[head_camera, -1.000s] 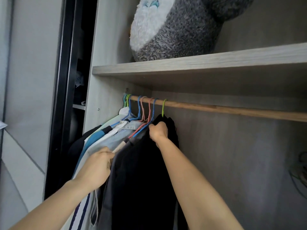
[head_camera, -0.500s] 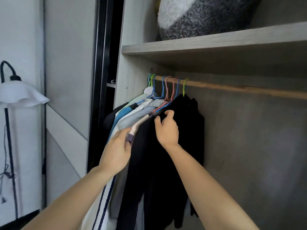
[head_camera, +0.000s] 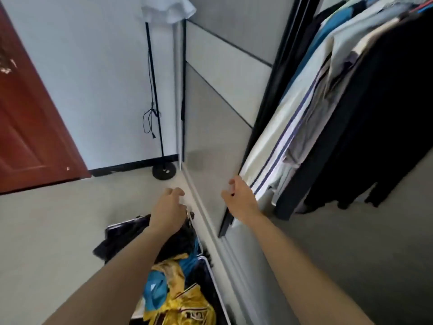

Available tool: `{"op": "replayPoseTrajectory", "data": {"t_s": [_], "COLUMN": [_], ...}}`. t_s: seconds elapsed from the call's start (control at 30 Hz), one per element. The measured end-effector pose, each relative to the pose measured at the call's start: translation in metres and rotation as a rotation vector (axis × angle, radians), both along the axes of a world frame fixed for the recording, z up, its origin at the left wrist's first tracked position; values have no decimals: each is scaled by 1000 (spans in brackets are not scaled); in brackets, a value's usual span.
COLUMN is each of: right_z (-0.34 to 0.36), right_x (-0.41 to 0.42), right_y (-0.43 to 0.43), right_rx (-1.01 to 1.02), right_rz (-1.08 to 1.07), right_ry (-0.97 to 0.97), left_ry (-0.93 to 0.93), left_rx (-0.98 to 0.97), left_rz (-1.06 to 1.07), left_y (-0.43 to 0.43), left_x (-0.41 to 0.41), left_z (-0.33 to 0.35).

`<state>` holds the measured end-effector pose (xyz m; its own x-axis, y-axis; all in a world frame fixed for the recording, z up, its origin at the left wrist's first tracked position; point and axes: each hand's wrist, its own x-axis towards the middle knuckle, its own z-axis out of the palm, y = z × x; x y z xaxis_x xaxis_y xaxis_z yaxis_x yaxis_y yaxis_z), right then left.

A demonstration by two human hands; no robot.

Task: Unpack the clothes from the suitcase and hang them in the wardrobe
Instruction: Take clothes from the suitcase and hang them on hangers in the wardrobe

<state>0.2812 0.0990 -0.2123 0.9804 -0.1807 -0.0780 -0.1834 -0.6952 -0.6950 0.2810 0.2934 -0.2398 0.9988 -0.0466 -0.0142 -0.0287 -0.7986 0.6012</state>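
The open suitcase (head_camera: 212, 275) lies on the floor at the bottom centre, against the wardrobe's base. Inside it are a yellow garment (head_camera: 185, 303), a blue garment (head_camera: 153, 293) and dark clothes (head_camera: 121, 240). My left hand (head_camera: 167, 209) hovers over the suitcase's far end, fingers loosely curled, holding nothing. My right hand (head_camera: 241, 199) is held out in front of the wardrobe's black door frame, fingers relaxed and empty. Hung clothes fill the wardrobe at the upper right: a white striped garment (head_camera: 278, 141) and black garments (head_camera: 375, 127).
A floor lamp (head_camera: 164, 171) with a black pole stands in the corner by the grey sliding door (head_camera: 218, 95). A red-brown door (head_camera: 28, 127) is at the left. Pale floor spreads to the left of the suitcase.
The view has swung from the hanging rail down to the floor. Both hands have let go of the hung black garment and dropped low, the left one over the suitcase.
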Motion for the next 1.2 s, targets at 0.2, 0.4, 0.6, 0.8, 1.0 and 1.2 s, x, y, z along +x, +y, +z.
{"op": "replayPoseTrajectory", "data": {"t_s": [0.2, 0.4, 0.6, 0.8, 1.0, 1.2], "right_z": [-135, -279, -460, -617, -750, -821], "right_x": [-41, -71, -111, -132, -119, -122], "right_y": [57, 80, 76, 53, 34, 25], "right_rx": [-11, -79, -186, -348, -494, -570], "right_rz": [149, 200, 312, 390, 447, 371], "right_ry": [325, 540, 724, 854, 852, 856], "left_ry": [193, 388, 538, 699, 660, 492], "left_rx": [40, 68, 54, 173, 269, 256], "left_rz": [179, 235, 183, 0, -167, -208], "left_y": [78, 104, 93, 71, 48, 41], "left_x": [-53, -91, -136, -163, -158, -150], "left_z": [-120, -262, -441, -603, -725, -792]}}
